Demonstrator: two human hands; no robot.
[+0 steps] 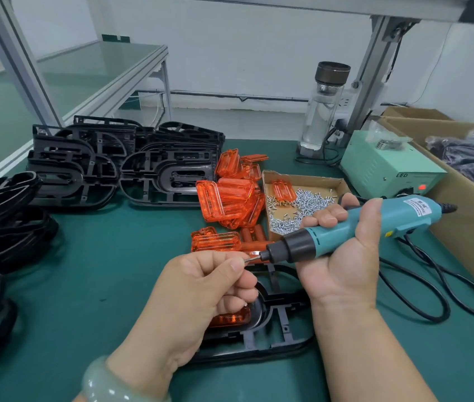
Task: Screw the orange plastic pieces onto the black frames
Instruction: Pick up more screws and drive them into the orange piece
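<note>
above the black frame (283,336) i see the right hand (343,268) wrapped round the teal screwdriver (354,226). the left hand (201,294) pinches a screw (246,261) at its bit, over the frame's orange piece (230,318).

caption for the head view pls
Left hand pinches the electric screwdriver tip, right hand gripping it, over black frame

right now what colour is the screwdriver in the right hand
The screwdriver is teal with a black front collar, seen in the head view.
</note>
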